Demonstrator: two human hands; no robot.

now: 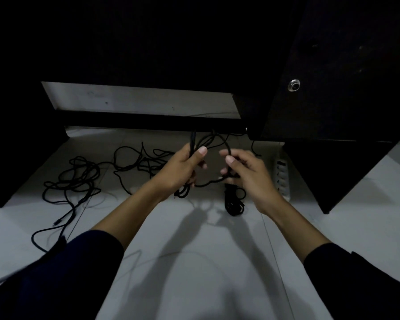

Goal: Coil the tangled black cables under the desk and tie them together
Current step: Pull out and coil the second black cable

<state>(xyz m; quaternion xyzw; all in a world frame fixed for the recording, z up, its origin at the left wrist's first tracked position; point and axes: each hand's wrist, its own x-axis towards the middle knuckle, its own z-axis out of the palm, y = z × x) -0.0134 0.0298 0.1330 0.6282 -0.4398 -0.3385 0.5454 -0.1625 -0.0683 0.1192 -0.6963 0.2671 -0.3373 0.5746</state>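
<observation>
My dark sleeves fill the bottom of the head view, and my forearms reach forward over the pale tiled floor toward the space under the desk.

My left hand grips a bunch of black cable loops, thumb pressed against the strands, which rise out of my fist. My right hand pinches the same cable a little to the right, so a short slack run sags between my two hands, its length lying left to right.

A finished coil lies on the floor just below my right hand. The loose tangle sprawls well off to my left, so my left hand is the nearer one to it. A white power strip sits close on the right, near the desk's dark side panel. The open floor lies toward me and to the left.
</observation>
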